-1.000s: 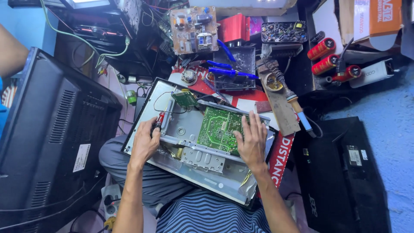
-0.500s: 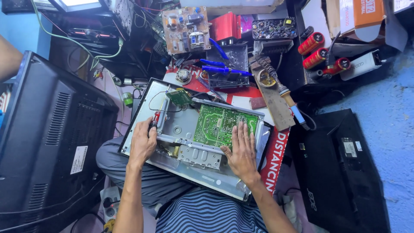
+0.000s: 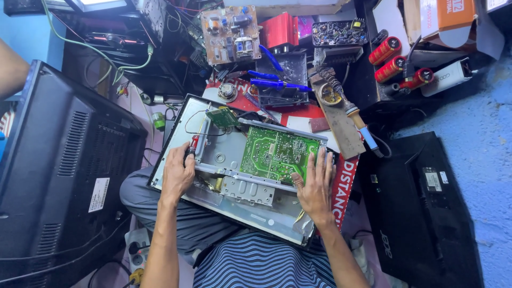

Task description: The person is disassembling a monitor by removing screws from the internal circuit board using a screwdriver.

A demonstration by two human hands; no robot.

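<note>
An opened flat monitor chassis [image 3: 224, 154] of grey metal lies across my lap, with a green circuit board [image 3: 277, 154] on its right half and a small green board [image 3: 223, 117] near its top. My left hand [image 3: 178, 173] rests on the chassis's left side, closed around a red-handled screwdriver [image 3: 193, 144]. My right hand [image 3: 314, 184] lies flat with fingers spread on the right edge of the green circuit board and the chassis rim.
A large black television back [image 3: 58, 176] stands at the left. A black monitor cover [image 3: 421, 208] lies at the right. A soldering iron [image 3: 354, 114] on a wooden strip, blue pliers [image 3: 277, 82], a brown circuit board [image 3: 230, 33] and red capacitors [image 3: 392, 58] crowd the space beyond.
My right hand has shifted to the right, from the middle of the green board to its right edge. My left hand stays on the left side with the screwdriver.
</note>
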